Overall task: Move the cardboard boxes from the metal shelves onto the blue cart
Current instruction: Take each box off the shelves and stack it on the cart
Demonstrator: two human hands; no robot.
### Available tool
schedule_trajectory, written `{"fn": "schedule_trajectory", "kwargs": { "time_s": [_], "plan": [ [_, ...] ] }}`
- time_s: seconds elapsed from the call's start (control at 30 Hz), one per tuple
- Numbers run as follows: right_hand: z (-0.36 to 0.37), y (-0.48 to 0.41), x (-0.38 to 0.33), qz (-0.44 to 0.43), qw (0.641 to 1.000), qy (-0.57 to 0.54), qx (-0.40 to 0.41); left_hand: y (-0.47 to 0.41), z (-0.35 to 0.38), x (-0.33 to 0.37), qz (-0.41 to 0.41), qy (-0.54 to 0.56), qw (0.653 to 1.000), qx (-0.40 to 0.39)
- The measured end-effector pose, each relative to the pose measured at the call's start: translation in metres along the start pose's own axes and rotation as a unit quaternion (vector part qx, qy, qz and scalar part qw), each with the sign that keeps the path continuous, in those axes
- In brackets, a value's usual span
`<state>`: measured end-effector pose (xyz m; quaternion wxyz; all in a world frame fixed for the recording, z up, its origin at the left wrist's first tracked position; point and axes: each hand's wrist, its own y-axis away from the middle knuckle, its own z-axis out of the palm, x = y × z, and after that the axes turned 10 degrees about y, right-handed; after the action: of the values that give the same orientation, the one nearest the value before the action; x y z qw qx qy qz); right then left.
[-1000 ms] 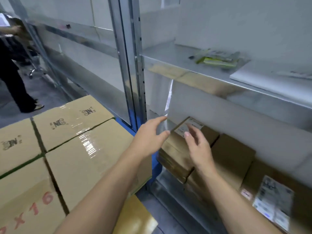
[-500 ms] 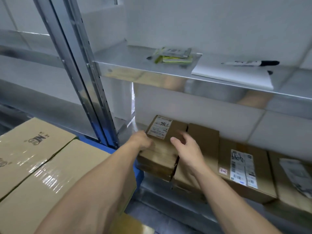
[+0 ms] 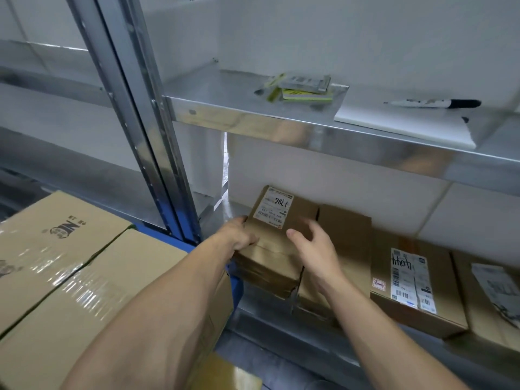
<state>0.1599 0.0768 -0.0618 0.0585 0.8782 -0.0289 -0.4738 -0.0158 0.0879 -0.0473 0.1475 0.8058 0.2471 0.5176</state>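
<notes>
Room: white tiled wall (image 3: pixel 351 38) behind the shelving, shiny metal post (image 3: pixel 146 136) above and left of the left hand.
Lower shelf (image 3: pixel 261 316): bare metal, under both hands, carries a row of brown boxes.
Upper shelf (image 3: pixel 225 99): bare metal, above both hands, reflects brown on the front lip.
Small box (image 3: pixel 270 249): task's thing, on the lower shelf at the left end of the row, between the two hands.
Left hand (image 3: pixel 239 235): grips the left edge of the small box, fingers curled round the edge.
Right hand (image 3: pixel 315 249): holds the right side of the small box, thumb flat on top, fingers curled down at the seam with the next box.
Second box (image 3: pixel 349 235): touches the small box, just right of the right hand, plain top.
Third box (image 3: pixel 416 313): further right of the right hand.
Fourth box (image 3: pixel 484 319): at the far right, wrinkled label, not readable.
Blue cart (image 3: pixel 235 285): below the left forearm, mostly hidden by large cartons (image 3: pixel 92 277) wrapped in clear tape.
Label on small box (image 3: pixel 273 206): white, handwritten marks like "98LL", small print too blurred.
Label on third box (image 3: pixel 410 280): white, barcodes, black scribble like "hhoh"; small red-edged sticker (image 3: pixel 378 284) beside.
Carton print (image 3: pixel 66 229): dark logo with "NC", seen upside down.
Marker (image 3: pixel 433 103): black cap, above and right of the right hand, beside a white pad (image 3: pixel 394 128).
Yellow-edged pads (image 3: pixel 305 91): on the upper shelf, above the right hand.
</notes>
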Motion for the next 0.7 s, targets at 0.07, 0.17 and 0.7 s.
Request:
{"fn": "schedule_trajectory", "kwargs": {
  "time_s": [0.07,0.17,0.7],
  "plan": [
    [0.0,0.001,-0.001,-0.004,1.0,-0.003,0.0,0.001,0.001,0.002,-0.005,0.011,1.0,0.0],
    [0.0,0.002,0.0,-0.012,1.0,-0.005,-0.006,0.004,-0.001,0.004,-0.01,0.015,1.0,0.012],
    [0.003,0.016,-0.011,-0.037,0.994,-0.094,0.028,0.04,-0.044,0.019,0.054,0.166,0.984,0.04]
  ]
}}
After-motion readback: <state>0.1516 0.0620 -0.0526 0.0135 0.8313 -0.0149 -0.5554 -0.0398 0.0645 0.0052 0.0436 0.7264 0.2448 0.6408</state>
